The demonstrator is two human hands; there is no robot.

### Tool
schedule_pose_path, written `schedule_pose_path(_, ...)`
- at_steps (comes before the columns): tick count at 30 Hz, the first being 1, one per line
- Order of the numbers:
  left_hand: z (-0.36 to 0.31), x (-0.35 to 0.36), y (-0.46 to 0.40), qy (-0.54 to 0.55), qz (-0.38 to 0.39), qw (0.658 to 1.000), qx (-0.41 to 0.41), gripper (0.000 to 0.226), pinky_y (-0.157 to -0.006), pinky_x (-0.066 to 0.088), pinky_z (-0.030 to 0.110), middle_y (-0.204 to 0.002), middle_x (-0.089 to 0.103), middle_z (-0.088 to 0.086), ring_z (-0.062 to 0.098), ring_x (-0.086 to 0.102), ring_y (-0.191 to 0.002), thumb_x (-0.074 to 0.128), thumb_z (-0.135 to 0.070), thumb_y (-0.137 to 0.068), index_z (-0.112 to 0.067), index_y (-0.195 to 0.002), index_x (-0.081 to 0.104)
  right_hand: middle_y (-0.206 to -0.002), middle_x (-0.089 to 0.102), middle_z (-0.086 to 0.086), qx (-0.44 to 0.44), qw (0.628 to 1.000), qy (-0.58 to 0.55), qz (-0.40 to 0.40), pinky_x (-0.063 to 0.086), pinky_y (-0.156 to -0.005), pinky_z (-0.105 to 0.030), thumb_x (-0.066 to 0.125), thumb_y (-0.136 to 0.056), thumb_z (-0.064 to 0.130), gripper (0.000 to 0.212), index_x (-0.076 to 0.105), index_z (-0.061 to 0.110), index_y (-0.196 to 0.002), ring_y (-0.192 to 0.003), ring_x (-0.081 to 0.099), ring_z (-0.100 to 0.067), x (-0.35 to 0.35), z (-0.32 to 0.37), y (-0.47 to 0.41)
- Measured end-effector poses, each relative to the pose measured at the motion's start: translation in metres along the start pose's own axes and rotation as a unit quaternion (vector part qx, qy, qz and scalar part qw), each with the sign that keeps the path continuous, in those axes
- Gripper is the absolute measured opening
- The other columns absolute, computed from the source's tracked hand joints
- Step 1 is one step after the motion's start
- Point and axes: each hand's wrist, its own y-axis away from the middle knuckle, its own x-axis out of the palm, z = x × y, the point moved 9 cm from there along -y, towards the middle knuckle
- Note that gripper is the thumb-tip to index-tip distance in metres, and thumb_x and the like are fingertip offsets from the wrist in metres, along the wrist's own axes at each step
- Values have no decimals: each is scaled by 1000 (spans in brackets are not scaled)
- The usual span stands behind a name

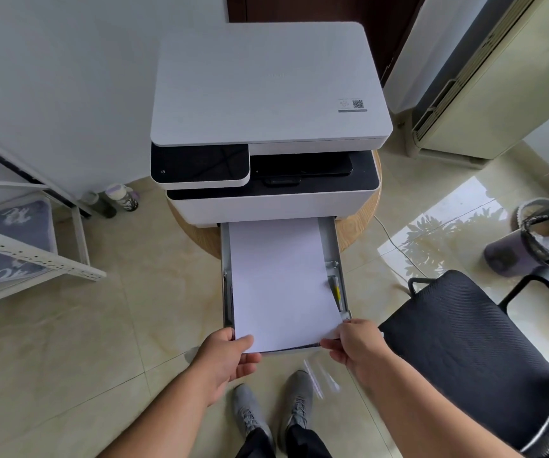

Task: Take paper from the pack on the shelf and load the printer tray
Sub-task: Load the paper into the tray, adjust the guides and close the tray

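A white printer [266, 94] stands on a round wooden stool [355, 233]. Its grey paper tray [332, 249] is pulled out toward me. A stack of white paper [279, 279] lies in the tray, its far end under the printer body. My left hand [230, 361] grips the stack's near left corner, thumb on top. My right hand [355, 345] pinches the near right corner, which is slightly lifted. The paper pack on the shelf is not in view.
A white metal shelf [35, 259] with grey patterned cloth stands at left. A black mesh office chair [464, 342] is close on the right. A lined waste bin [547, 246] and an air conditioner unit [481, 77] stand at right. Two bottles [122, 196] sit by the wall.
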Motion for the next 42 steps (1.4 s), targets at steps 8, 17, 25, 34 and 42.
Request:
schedule_pose_path(8,-5,2,-2,27,-36,999,11,21,-95,60,46,-95,65,16,27,74,-89,57,3,-102,-11,-86,54,-62,75,-17,6,1000,-19,-5,54,-41,-24,45,-98,-8,34,55,-1,-130,-48,73,-18,2,9,-7)
schedule_pose_path(17,-12,-4,-12,1,-82,996,24,23,-75,62,31,-101,68,15,21,76,-88,49,4,-103,-15,-90,52,-61,73,-15,3,999,-33,-9,57,-42,-27,38,-103,-5,30,48,10,-127,-60,73,-22,6,16,-12)
schedule_pose_path(25,-8,-12,-25,-60,-129,989,37,13,-64,63,28,-108,69,19,22,78,-81,55,3,-99,-3,-110,56,-74,69,-22,36,996,-75,-14,58,-43,-28,41,-104,-7,25,47,11,-120,-62,69,-26,11,11,-13)
schedule_pose_path(34,-22,-30,-35,-268,-198,936,115,19,-69,63,50,-78,70,4,34,73,-72,67,-14,-80,-21,-85,50,-88,77,-12,-103,975,173,-94,64,-80,-51,58,-89,14,18,66,9,-104,-86,76,-32,-7,24,-12)
schedule_pose_path(42,-54,38,10,-581,-112,700,399,38,-91,59,40,-115,75,1,27,71,-107,85,-8,-71,-17,-107,78,-137,57,6,-389,767,510,29,45,-101,-33,51,-101,35,42,59,25,-141,-129,51,-18,57,35,34)
